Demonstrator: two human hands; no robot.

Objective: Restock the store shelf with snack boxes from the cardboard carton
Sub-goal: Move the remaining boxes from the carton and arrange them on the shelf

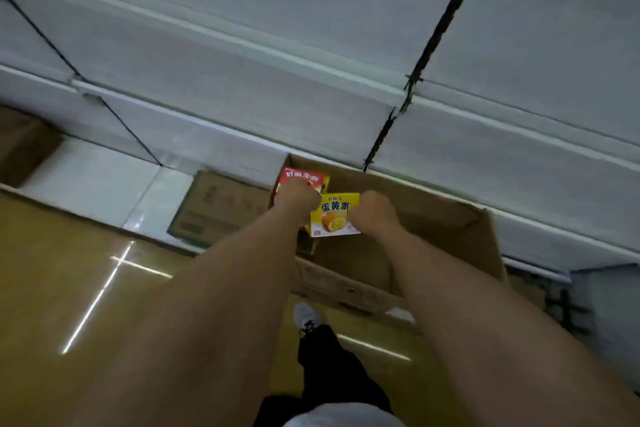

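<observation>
Both arms reach down into the carton: the left hand grips a red box, the right hand grips a yellow box, both just above the carton floor. With one box per hand, either could slip on the lift. Beyond, the shelf looks bare; a rushed placement might tip a box off its edge.

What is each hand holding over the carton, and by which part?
Left hand grips the red snack box at its lower part; right hand grips the yellow snack box by its right edge.
</observation>
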